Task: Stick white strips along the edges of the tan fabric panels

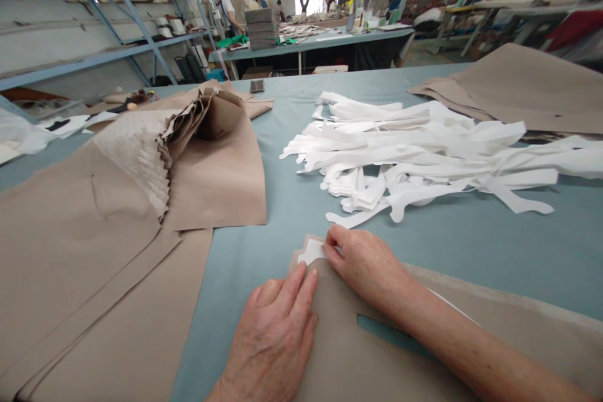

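Note:
A beige fabric panel (334, 345) lies on the table in front of me, with a cut slot that shows the blue cloth beneath. Along its far edge runs a white interfacing strip (311, 252), its shaped end at the panel's corner. My left hand (277, 320) rests on the panel, fingers stretched out, the tips touching the near edge of that end. My right hand (360, 257) has thumb and forefinger pinched together at the strip's edge, just right of the left fingertips. Its forearm crosses over the panel and hides part of the strip.
Beyond my hands lies a loose heap of white strips (400, 157). At left, folded and draped beige fabric pieces (217, 169) cover the blue table (292, 88); more beige fabric (522, 85) is stacked at far right. A dark phone-like object (257, 86) lies at the back. People stand farther off.

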The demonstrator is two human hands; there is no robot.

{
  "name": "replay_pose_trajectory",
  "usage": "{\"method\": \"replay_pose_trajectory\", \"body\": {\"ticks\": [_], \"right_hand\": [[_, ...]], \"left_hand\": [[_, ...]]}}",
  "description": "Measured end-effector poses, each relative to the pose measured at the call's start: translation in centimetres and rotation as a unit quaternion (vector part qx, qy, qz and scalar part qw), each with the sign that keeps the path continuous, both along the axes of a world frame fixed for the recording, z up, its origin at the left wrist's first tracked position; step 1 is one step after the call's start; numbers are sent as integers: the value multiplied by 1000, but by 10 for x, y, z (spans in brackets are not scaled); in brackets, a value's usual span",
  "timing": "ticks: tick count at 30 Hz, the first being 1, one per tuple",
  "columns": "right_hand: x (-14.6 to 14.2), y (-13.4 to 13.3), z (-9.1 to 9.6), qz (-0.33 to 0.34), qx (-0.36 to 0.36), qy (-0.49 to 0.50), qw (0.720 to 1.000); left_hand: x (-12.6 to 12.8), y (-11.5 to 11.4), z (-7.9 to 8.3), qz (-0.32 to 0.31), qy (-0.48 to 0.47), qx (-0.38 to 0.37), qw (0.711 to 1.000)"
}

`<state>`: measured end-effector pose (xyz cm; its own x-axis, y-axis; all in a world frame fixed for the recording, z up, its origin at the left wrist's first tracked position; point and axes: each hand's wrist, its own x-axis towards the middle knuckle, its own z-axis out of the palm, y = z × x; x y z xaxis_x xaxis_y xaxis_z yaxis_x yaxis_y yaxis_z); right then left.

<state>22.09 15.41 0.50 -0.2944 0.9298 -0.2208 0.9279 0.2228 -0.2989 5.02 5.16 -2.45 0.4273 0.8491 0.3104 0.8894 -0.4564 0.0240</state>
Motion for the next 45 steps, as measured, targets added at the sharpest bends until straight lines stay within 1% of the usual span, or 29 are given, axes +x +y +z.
{"method": "replay_pose_trajectory", "body": {"ticks": [16,26,34,37,41,43,45], "right_hand": [[-1,-1,2,5,13,-1,1000],[-4,0,-2,-4,34,-21,999],[-9,-1,4,4,26,-37,999],[-9,0,6,9,20,-38,999],[-8,1,7,16,17,-34,999],[-7,1,6,18,18,-29,999],[-7,1,5,19,19,-22,999]], "left_hand": [[2,-1,0,4,9,-5,1000],[1,1,0,2,22,-9,1000],[2,-1,-2,3,32,-40,999],[1,3,7,-2,49,-81,996],[3,21,33,-3,90,-173,981],[8,34,44,9,103,-191,976],[15,45,48,16,99,-187,977]]}}
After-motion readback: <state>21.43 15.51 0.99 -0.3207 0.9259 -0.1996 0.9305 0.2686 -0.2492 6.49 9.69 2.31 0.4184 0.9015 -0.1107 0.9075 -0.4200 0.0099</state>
